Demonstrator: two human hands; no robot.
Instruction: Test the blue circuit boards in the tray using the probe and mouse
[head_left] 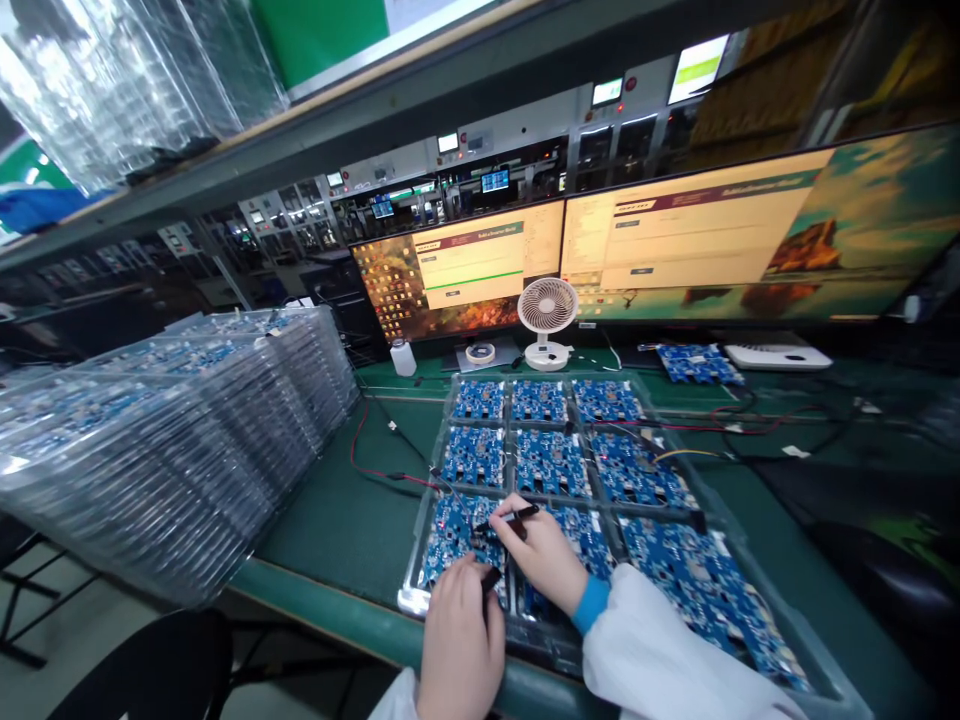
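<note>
Beyond the fingers, two wide flat monitors (pixel 675 240) stand side by side along the back of the green-topped desk (pixel 337 500). Each shows a pale form window with a dark red title bar over a landscape wallpaper; the writing on them is too small to read. Behind the monitors run grey racks of test equipment (pixel 480 170) with small lit displays, under a long shelf carrying clear plastic trays.

Well to the left of the fingers sit tall stacks of clear plastic trays loaded with blue boards (pixel 172 430), reaching the desk's near edge.

Directly under the fingers lies a clear plastic tray of blue printed circuit boards (pixel 555 460), three across and three deep, each board studded with small white and silver parts. Red and black wires (pixel 382 470) trail in from the left; more cross the desk on the right.

The right hand (pixel 544 555), in a white sleeve with a blue cuff, rests on the near middle board, its fingers pinched around a thin black probe (pixel 514 517) whose tip points left at the near-left board. The left hand (pixel 461 640) lies just beside it, fingers curled on a second dark probe (pixel 491 578); its grip is mostly hidden.

Farther back stand a small white desk fan (pixel 547 320), a white bottle (pixel 403 357) and a roll of tape (pixel 480 352).
</note>
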